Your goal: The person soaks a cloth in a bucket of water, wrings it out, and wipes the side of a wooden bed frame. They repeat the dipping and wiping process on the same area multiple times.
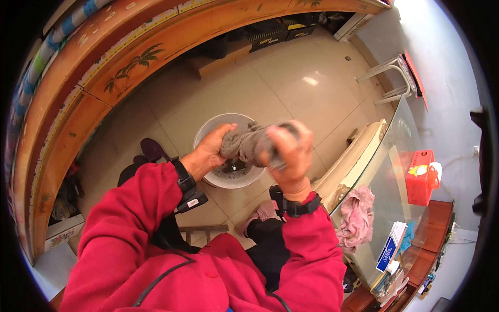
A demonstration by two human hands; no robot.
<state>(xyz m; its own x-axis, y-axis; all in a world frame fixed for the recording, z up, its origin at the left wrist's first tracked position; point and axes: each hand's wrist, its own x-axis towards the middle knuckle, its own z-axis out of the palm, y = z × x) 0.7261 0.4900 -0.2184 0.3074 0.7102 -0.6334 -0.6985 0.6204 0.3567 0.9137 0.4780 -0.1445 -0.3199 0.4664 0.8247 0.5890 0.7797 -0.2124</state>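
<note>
A grey, bunched-up wet-looking cloth [244,144] is stretched between my two hands, above a white bucket [231,182]. My left hand [212,148] grips its left end, with the fingers wrapped round it. At the other end my right hand [291,156] is closed on the cloth, its fingers smeared by motion. Dark, foamy water [234,167] shows in the bucket below the cloth. The bucket stands on the tiled floor between my feet, and part of its rim is hidden behind my hands and the cloth.
To the right stands a glass-topped table [384,182] holding a pink cloth [357,216], a red box [420,177] and a blue-and-white carton [391,247]. A white-legged stool [387,78] is by the wall. An orange bed frame [140,60] curves along the far left, with shoe boxes [267,39] beneath.
</note>
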